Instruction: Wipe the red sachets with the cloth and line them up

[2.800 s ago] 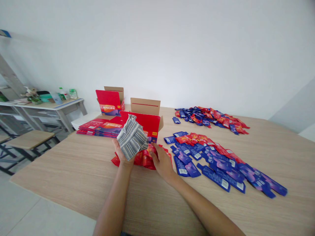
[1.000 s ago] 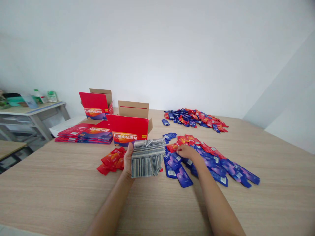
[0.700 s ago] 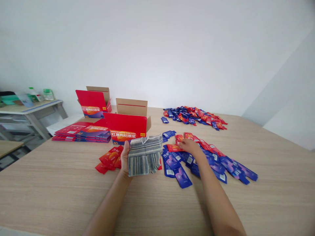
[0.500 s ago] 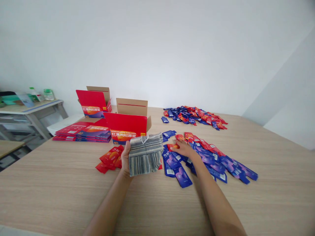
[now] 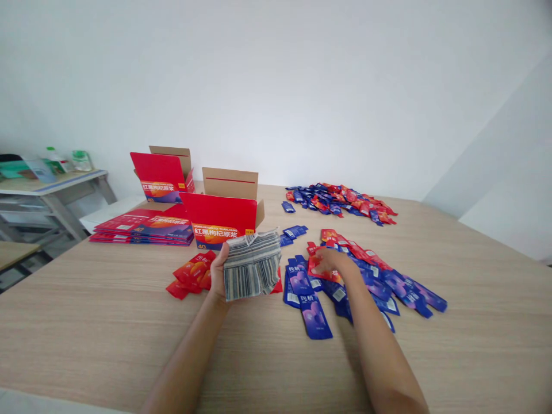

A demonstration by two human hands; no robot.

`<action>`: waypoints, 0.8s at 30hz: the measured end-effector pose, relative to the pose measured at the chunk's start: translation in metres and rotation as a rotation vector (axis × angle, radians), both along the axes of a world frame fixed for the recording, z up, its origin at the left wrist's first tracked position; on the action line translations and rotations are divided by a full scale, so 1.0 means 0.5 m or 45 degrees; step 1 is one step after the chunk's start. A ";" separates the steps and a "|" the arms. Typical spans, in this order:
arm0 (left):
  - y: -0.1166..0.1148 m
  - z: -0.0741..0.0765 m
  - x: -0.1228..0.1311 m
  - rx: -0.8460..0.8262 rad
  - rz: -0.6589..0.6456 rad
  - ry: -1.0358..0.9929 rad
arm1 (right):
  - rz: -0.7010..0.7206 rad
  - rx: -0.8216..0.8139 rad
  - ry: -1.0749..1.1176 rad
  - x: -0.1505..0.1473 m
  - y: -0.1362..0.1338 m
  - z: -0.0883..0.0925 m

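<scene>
My left hand point(image 5: 218, 270) is closed on a grey striped cloth point(image 5: 250, 265), held just above the wooden table point(image 5: 107, 310). Behind and left of it lies a small heap of red sachets point(image 5: 190, 275). My right hand point(image 5: 333, 261) reaches into a spread of blue and red sachets point(image 5: 379, 276), its fingers pinched on a red sachet point(image 5: 322, 270). An open red carton point(image 5: 219, 221) stands just beyond the cloth.
A second open red carton point(image 5: 161, 175) and a stack of flat red cartons point(image 5: 142, 227) sit at the back left. Another pile of sachets point(image 5: 340, 201) lies at the far side. A grey side table with bottles point(image 5: 47, 184) stands off to the left.
My right hand left the red heap, went right into the mixed sachets and closed on a red one. The left hand has kept holding the cloth, now hanging flatter.
</scene>
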State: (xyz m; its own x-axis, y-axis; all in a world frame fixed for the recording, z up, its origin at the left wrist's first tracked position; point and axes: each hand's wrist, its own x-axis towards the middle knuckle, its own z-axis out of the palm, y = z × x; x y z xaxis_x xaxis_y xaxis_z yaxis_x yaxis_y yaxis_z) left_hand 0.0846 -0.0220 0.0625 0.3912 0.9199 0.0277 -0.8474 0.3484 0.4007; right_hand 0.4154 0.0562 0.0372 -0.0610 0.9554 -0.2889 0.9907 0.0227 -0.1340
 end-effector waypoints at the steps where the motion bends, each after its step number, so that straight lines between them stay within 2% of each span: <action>1: -0.001 0.001 0.001 -0.017 0.010 0.028 | 0.004 0.005 0.070 0.004 -0.005 0.010; 8: -0.012 -0.009 0.026 -0.071 -0.111 0.214 | 0.183 0.118 0.594 0.005 -0.047 0.097; 11: -0.013 -0.019 0.039 -0.110 -0.176 0.235 | 0.256 0.182 0.780 -0.029 -0.069 0.133; 15: -0.015 -0.025 0.049 -0.128 -0.188 0.178 | 0.259 0.115 1.250 -0.094 -0.101 0.170; 20: -0.018 -0.024 0.052 -0.102 -0.150 0.131 | 0.205 -0.034 1.501 -0.141 -0.114 0.171; 24: -0.022 -0.018 0.051 -0.104 -0.143 0.126 | 0.217 0.076 1.519 -0.151 -0.107 0.161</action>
